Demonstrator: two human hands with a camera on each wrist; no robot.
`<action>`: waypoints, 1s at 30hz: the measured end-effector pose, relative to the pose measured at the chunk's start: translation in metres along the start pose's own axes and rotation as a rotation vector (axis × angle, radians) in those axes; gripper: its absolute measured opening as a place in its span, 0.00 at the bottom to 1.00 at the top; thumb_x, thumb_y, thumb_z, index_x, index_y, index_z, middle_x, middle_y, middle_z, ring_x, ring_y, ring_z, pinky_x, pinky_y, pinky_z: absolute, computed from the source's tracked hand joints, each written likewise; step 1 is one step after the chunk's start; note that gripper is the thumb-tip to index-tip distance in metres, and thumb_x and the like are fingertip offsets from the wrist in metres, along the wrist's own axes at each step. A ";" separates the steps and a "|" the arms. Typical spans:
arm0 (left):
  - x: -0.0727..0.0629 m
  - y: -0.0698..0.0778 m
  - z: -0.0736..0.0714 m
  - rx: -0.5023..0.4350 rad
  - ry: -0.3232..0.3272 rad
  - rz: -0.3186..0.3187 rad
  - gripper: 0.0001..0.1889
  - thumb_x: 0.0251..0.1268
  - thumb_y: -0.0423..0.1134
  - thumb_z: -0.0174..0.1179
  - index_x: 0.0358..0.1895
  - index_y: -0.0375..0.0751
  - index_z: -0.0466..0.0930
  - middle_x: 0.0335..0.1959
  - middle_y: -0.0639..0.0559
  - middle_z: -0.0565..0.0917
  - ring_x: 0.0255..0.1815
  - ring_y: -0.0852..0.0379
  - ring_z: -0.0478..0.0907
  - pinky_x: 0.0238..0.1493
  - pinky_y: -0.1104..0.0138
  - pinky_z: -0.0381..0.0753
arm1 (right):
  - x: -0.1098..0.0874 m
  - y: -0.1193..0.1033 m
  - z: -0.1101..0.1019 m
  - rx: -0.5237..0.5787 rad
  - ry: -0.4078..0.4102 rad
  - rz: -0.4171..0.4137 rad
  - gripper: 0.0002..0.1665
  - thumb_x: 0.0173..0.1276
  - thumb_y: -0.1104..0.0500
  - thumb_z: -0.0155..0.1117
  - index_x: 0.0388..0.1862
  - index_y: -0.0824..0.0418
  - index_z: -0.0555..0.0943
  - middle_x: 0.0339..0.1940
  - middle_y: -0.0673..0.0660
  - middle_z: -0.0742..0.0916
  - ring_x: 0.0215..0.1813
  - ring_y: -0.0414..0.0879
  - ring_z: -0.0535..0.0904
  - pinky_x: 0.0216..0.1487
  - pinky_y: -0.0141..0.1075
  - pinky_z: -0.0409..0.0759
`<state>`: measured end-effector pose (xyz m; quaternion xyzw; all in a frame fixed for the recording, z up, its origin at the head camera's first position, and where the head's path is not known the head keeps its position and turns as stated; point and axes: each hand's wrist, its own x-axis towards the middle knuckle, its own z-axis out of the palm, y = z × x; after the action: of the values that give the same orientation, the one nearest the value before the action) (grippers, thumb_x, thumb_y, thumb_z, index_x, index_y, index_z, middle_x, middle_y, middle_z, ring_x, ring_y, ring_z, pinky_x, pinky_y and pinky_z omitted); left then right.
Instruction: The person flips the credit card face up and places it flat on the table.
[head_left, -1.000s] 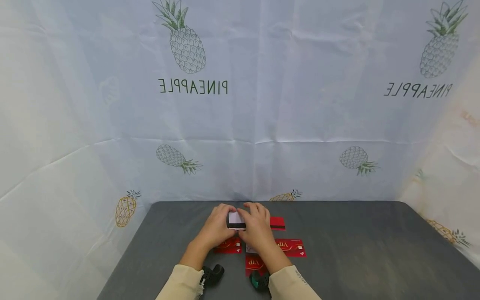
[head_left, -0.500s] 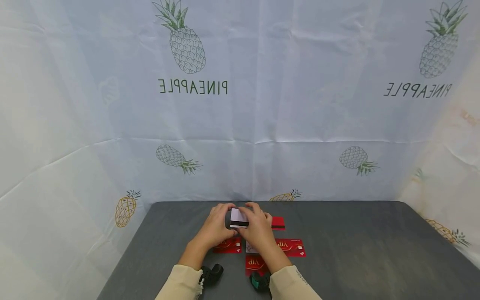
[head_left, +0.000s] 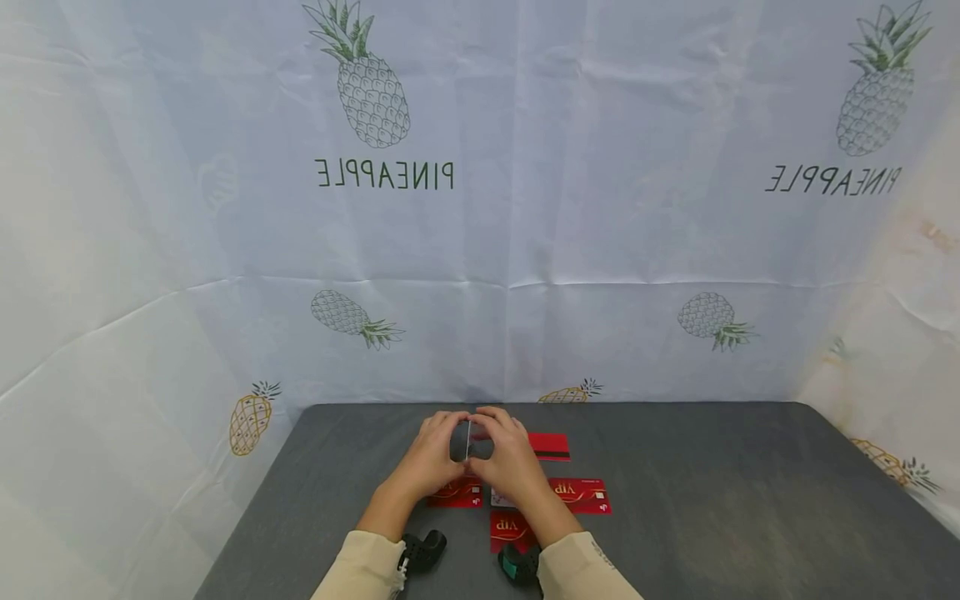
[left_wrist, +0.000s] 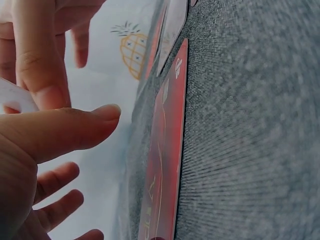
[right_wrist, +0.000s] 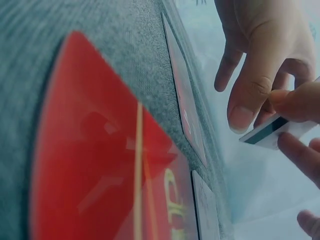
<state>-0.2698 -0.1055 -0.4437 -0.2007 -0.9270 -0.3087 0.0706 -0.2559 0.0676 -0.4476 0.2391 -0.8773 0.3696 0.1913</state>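
Observation:
In the head view a plastic card is held up off the table and seen nearly edge-on, as a thin pale line. My left hand curves round its left side, with thumb and fingertips meeting at its ends. From the other side my right hand pinches it. The right wrist view shows the white card with a black stripe, pinched by right-hand fingers close to the left thumb. In the left wrist view the left thumb partly hides the card.
On the grey table lie a red VIP card at left, another at right, one in front, and a red card with a black stripe farther back. A pale card is partly hidden by the right wrist.
The card has turned from showing its white, striped face to standing edge-on. The right hand has shifted slightly left, closer to the left hand. The cards on the table have stayed put.

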 end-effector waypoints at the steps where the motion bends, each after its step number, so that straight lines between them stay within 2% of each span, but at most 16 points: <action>1: 0.000 0.000 0.000 -0.002 -0.003 0.001 0.36 0.54 0.38 0.73 0.68 0.46 0.68 0.62 0.44 0.72 0.66 0.40 0.66 0.60 0.45 0.73 | 0.000 0.000 0.000 0.014 -0.003 -0.010 0.36 0.53 0.61 0.78 0.62 0.55 0.78 0.66 0.53 0.76 0.55 0.49 0.82 0.66 0.59 0.68; 5: -0.001 -0.001 0.000 0.006 -0.003 0.018 0.36 0.55 0.39 0.73 0.68 0.45 0.69 0.61 0.44 0.73 0.64 0.40 0.67 0.59 0.45 0.74 | 0.000 0.000 -0.001 0.058 -0.020 -0.038 0.35 0.54 0.63 0.77 0.63 0.57 0.77 0.66 0.54 0.76 0.56 0.51 0.81 0.54 0.50 0.81; 7: -0.002 -0.001 -0.001 0.014 0.001 0.013 0.35 0.55 0.38 0.73 0.67 0.46 0.70 0.60 0.45 0.73 0.64 0.40 0.67 0.58 0.44 0.73 | 0.000 0.000 -0.001 0.067 -0.035 -0.043 0.35 0.55 0.63 0.76 0.64 0.57 0.76 0.66 0.54 0.75 0.55 0.50 0.82 0.51 0.48 0.82; 9: -0.002 0.000 -0.001 0.029 0.011 0.002 0.35 0.55 0.39 0.73 0.67 0.46 0.70 0.60 0.45 0.73 0.64 0.39 0.67 0.58 0.42 0.73 | -0.001 0.001 -0.001 0.062 -0.049 -0.045 0.36 0.56 0.62 0.76 0.64 0.56 0.76 0.67 0.54 0.75 0.54 0.49 0.83 0.55 0.51 0.80; 12: -0.003 0.001 -0.003 0.063 0.037 -0.029 0.34 0.53 0.41 0.74 0.65 0.48 0.72 0.60 0.46 0.74 0.64 0.39 0.67 0.57 0.40 0.71 | 0.000 0.003 -0.001 0.043 -0.058 -0.055 0.36 0.56 0.60 0.76 0.65 0.54 0.74 0.66 0.55 0.75 0.54 0.49 0.82 0.63 0.59 0.70; 15: -0.004 0.001 -0.004 0.109 0.071 -0.047 0.32 0.50 0.42 0.75 0.61 0.50 0.74 0.58 0.47 0.75 0.64 0.40 0.68 0.55 0.39 0.70 | 0.000 0.004 -0.002 0.058 -0.055 -0.067 0.36 0.56 0.58 0.75 0.64 0.54 0.73 0.66 0.56 0.75 0.53 0.49 0.83 0.66 0.64 0.62; 21: -0.005 -0.003 -0.008 0.130 0.102 -0.089 0.29 0.48 0.42 0.76 0.57 0.54 0.76 0.55 0.49 0.76 0.62 0.42 0.68 0.56 0.41 0.70 | 0.000 0.006 -0.003 0.040 -0.044 -0.070 0.35 0.56 0.56 0.73 0.64 0.54 0.73 0.66 0.55 0.75 0.58 0.49 0.78 0.65 0.65 0.62; 24: -0.005 -0.006 -0.010 0.123 0.116 -0.096 0.29 0.46 0.41 0.77 0.55 0.52 0.77 0.54 0.48 0.76 0.62 0.41 0.68 0.56 0.40 0.69 | 0.001 0.008 -0.004 -0.017 -0.041 -0.018 0.35 0.55 0.55 0.74 0.62 0.51 0.74 0.64 0.54 0.77 0.63 0.51 0.75 0.65 0.64 0.63; 30: -0.005 -0.012 -0.012 0.124 0.093 -0.114 0.28 0.46 0.41 0.77 0.54 0.50 0.78 0.55 0.48 0.75 0.63 0.41 0.67 0.60 0.40 0.66 | 0.001 0.013 -0.005 -0.156 -0.093 0.184 0.34 0.54 0.48 0.77 0.61 0.49 0.78 0.64 0.57 0.77 0.67 0.59 0.68 0.68 0.66 0.57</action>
<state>-0.2698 -0.1231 -0.4418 -0.1282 -0.9500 -0.2632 0.1084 -0.2629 0.0785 -0.4512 0.1588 -0.9296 0.3047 0.1335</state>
